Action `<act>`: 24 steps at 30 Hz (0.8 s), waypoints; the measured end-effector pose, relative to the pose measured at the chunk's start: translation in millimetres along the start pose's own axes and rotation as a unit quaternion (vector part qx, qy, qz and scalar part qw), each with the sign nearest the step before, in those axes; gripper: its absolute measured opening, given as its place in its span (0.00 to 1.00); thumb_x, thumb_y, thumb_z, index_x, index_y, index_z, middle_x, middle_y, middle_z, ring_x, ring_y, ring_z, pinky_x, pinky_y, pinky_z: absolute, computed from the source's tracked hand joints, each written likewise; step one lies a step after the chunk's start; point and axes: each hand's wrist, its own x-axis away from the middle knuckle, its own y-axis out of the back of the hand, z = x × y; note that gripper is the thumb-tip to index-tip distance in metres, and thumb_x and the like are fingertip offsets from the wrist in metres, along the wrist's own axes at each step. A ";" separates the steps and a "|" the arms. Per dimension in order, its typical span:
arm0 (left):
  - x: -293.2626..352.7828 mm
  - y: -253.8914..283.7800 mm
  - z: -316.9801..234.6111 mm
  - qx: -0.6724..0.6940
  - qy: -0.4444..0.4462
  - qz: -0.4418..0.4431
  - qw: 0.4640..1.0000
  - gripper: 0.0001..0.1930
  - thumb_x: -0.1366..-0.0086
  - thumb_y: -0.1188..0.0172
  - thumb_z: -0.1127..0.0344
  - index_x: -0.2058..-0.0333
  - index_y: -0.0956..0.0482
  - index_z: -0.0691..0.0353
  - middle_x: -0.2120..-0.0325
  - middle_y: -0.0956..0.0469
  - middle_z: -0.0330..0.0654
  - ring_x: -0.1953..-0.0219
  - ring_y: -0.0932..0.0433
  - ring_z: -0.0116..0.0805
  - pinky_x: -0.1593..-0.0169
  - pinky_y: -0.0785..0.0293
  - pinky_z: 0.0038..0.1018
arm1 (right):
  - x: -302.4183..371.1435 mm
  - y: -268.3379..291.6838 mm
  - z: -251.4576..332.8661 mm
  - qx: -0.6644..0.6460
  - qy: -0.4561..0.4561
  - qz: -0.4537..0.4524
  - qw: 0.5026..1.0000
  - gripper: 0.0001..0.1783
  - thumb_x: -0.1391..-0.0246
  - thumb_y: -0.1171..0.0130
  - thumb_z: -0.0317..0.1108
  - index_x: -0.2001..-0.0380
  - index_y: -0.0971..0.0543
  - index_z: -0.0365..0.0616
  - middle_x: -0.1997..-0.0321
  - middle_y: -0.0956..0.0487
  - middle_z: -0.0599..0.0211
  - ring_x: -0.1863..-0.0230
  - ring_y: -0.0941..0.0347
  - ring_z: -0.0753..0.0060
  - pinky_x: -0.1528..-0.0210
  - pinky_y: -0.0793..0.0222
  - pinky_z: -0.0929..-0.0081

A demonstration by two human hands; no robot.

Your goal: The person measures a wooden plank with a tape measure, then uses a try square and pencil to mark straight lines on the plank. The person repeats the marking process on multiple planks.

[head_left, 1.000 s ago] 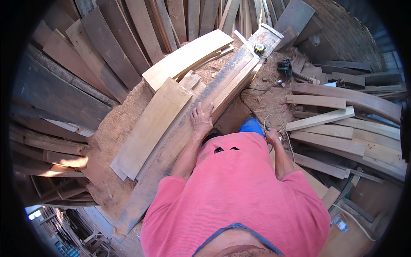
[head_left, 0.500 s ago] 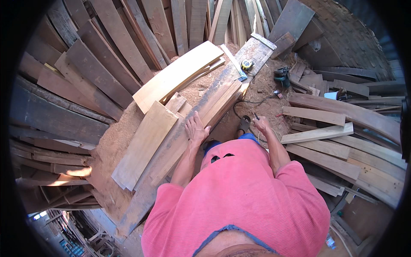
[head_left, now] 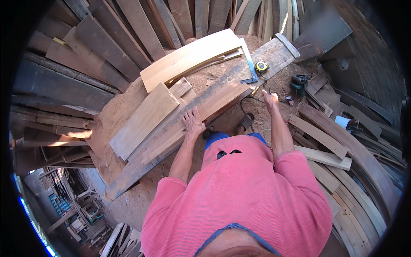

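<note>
My left hand [head_left: 194, 122] lies palm down with its fingers spread on the long board [head_left: 224, 99], which rests lengthwise on the workbench [head_left: 274, 58]. My right hand [head_left: 270, 100] is curled near the board's far end; I cannot tell whether it grips the small dark thing at its fingertips. Just beyond that end, a metal square [head_left: 249, 64] and a yellow-and-black tape measure [head_left: 261, 66] lie on the bench. Pale planks [head_left: 147, 122] sit beside it, to my left.
</note>
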 end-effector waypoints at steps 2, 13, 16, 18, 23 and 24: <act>1.0 -3.0 0.5 -0.005 0.010 -0.001 1.000 0.52 0.55 0.21 0.62 0.32 0.40 0.61 0.42 0.30 0.56 0.36 0.33 0.60 0.29 0.41 0.58 | -6.4 -5.2 21.4 -0.001 -0.022 0.019 1.000 0.45 0.47 0.30 0.69 0.53 0.13 0.29 0.51 0.12 0.44 0.47 0.14 0.50 0.44 0.22 0.55; -0.1 -5.7 -14.0 -0.031 0.089 0.027 0.995 0.45 0.53 0.29 0.67 0.32 0.32 0.65 0.39 0.31 0.60 0.31 0.36 0.61 0.23 0.52 0.60 | -96.9 -71.9 51.2 0.039 0.031 0.127 0.991 0.60 0.51 0.32 0.81 0.43 0.18 0.25 0.45 0.16 0.44 0.49 0.18 0.46 0.52 0.21 0.47; 9.5 -9.9 -13.9 -0.016 0.098 0.023 0.995 0.50 0.56 0.27 0.68 0.30 0.35 0.65 0.38 0.33 0.59 0.30 0.38 0.61 0.22 0.54 0.60 | -79.1 -74.5 59.4 0.140 0.011 0.117 0.983 0.66 0.47 0.35 0.79 0.36 0.27 0.16 0.31 0.25 0.32 0.32 0.25 0.39 0.35 0.26 0.51; 8.3 -3.3 -16.0 0.004 0.098 0.034 0.995 0.52 0.57 0.27 0.69 0.30 0.37 0.65 0.37 0.33 0.57 0.30 0.39 0.61 0.22 0.55 0.60 | -79.5 -78.9 54.0 0.151 0.027 0.103 0.983 0.69 0.46 0.35 0.78 0.36 0.32 0.09 0.30 0.27 0.27 0.31 0.26 0.38 0.30 0.30 0.56; 8.3 -1.0 -18.4 0.013 0.111 0.053 0.992 0.56 0.58 0.23 0.65 0.27 0.39 0.61 0.36 0.35 0.53 0.30 0.39 0.58 0.21 0.57 0.58 | -99.6 -68.8 46.5 0.012 -0.022 0.214 0.976 0.49 0.44 0.33 0.65 0.39 0.22 0.24 0.42 0.19 0.44 0.45 0.20 0.46 0.45 0.24 0.52; 11.0 -1.7 -18.5 0.013 0.115 0.059 0.992 0.56 0.58 0.23 0.65 0.27 0.39 0.61 0.36 0.35 0.53 0.30 0.39 0.58 0.21 0.57 0.58 | -93.1 -66.8 51.2 -0.019 -0.035 0.220 0.975 0.35 0.43 0.35 0.54 0.47 0.18 0.30 0.53 0.18 0.52 0.56 0.22 0.53 0.57 0.26 0.52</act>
